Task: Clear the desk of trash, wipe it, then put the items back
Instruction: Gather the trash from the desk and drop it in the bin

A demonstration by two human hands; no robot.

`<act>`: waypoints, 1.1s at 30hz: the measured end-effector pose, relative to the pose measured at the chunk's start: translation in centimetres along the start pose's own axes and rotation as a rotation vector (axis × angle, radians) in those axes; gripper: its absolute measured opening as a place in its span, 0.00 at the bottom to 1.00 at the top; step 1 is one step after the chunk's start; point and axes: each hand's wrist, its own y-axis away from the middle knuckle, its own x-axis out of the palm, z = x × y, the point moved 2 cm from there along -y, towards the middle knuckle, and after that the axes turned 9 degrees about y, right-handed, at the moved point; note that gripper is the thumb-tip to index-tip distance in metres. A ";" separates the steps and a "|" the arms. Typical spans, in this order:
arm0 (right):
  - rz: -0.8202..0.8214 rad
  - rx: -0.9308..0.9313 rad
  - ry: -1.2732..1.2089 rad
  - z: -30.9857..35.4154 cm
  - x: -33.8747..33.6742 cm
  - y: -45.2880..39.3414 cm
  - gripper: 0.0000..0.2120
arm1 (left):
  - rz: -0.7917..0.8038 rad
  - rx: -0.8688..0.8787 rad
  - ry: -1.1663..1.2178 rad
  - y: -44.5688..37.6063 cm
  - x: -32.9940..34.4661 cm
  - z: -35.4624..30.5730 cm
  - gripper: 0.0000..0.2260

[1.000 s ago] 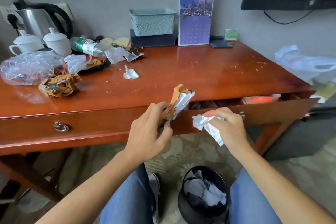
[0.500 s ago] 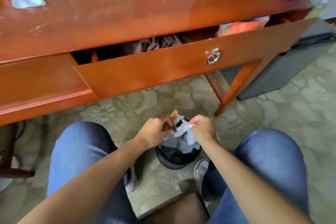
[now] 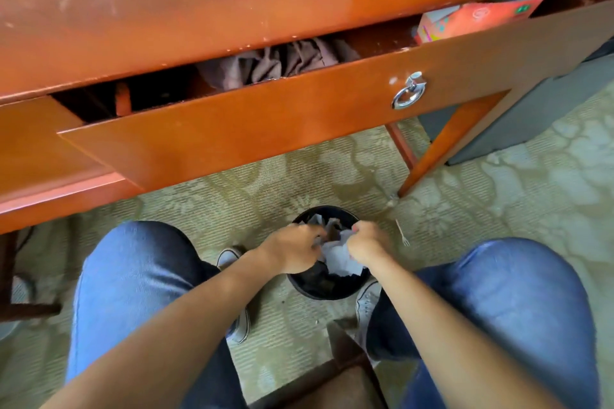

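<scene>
Trash goes into the black bin (image 3: 327, 285) on the carpet between the person's feet, below the front edge of the desk (image 3: 232, 3). Both hands sit over the bin's mouth: the left hand (image 3: 292, 251) has its fingers curled, though I cannot tell whether they grip anything, and the right hand (image 3: 365, 247) has its fingers curled on crumpled white paper (image 3: 337, 259) that sits at the rim, not yet dropped. The bin looks nearly full – paper let go on top could roll off onto the carpet, where a small plastic fork (image 3: 402, 233) already lies just beside the bin. The drawer (image 3: 265, 123) hangs open above the knees – rising carelessly could knock it.
</scene>
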 end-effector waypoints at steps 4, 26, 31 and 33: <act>-0.097 -0.084 -0.003 0.2 -1.5 0.9 0.22 | -0.073 -0.032 0.048 0.9 -1.2 1.6 0.13; -0.771 -1.316 -0.127 28.3 -12.1 28.6 0.13 | -1.509 0.169 -0.350 32.9 -26.7 0.9 0.10; -0.501 -1.158 0.314 37.0 -12.1 27.0 0.17 | -1.496 -0.059 -0.240 31.3 -30.2 5.5 0.12; -0.527 -1.104 0.435 39.7 -11.6 26.0 0.15 | -1.492 -0.036 -0.289 30.7 -29.9 5.5 0.11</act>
